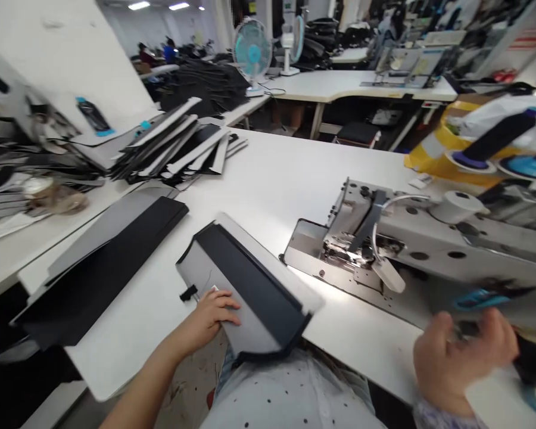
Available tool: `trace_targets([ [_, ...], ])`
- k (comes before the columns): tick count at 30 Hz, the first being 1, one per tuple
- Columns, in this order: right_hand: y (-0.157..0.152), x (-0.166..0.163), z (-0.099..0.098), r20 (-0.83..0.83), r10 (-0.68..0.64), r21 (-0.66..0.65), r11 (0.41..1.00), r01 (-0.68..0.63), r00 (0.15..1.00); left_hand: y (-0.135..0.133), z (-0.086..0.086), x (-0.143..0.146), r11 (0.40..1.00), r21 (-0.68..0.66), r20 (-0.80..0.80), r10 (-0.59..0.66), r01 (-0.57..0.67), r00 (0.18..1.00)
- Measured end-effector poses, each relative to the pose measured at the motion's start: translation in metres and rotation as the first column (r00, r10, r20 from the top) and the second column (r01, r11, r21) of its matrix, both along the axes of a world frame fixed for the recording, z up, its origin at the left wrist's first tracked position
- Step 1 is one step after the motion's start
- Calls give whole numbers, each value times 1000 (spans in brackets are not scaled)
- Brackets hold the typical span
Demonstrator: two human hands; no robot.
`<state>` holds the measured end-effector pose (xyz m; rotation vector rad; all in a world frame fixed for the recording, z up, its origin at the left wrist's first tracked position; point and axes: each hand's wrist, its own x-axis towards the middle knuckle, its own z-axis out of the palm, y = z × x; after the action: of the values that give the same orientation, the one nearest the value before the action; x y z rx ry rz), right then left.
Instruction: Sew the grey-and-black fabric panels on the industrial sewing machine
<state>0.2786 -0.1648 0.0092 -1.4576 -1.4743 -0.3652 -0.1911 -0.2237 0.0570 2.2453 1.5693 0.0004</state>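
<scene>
A folded fabric panel, grey with a wide black band and dark edging, lies at a slant on the white table and overhangs its front edge by my lap. On its grey part, near the left edge, my left hand rests with the fingers laid out. Beside that hand are a small black clip-like piece and a loose thread. My right hand, blurred, is raised at the lower right, thumb and fingers apart and nothing seen between them. Just beyond it are blue-handled thread snips, also blurred, by the sewing machine.
Another black-and-grey panel lies to the left on the white table. A pile of panels stands behind it. Thread cones and a yellow bag sit at the right. A fan is at the back.
</scene>
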Motion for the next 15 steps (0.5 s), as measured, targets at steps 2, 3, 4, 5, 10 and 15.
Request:
trace_targets([
  [2, -12, -16, -3, 52, 41, 20, 999, -42, 998, -8, 16, -29, 986, 48, -100, 164, -160, 981],
  [3, -17, -25, -5, 73, 117, -13, 993, -116, 990, -14, 21, -39, 963, 107, -149, 260, -245, 954],
  [4, -19, -36, -7, 90, 227, -75, 972, -221, 970, -21, 24, -44, 937, 166, -173, 336, -309, 926],
  [5, -19, -48, -9, 96, 337, -143, 936, -323, 936, -29, 24, -42, 916, 205, -169, 379, -344, 910],
  [10, -2, -119, -22, 100, 689, -378, 694, -613, 718, -78, -12, 20, 975, 96, -117, 211, -200, 971],
  [15, 18, -179, -32, 159, 813, -421, 568, -707, 560, -110, -49, 36, 840, 258, -296, 540, -478, 788],
])
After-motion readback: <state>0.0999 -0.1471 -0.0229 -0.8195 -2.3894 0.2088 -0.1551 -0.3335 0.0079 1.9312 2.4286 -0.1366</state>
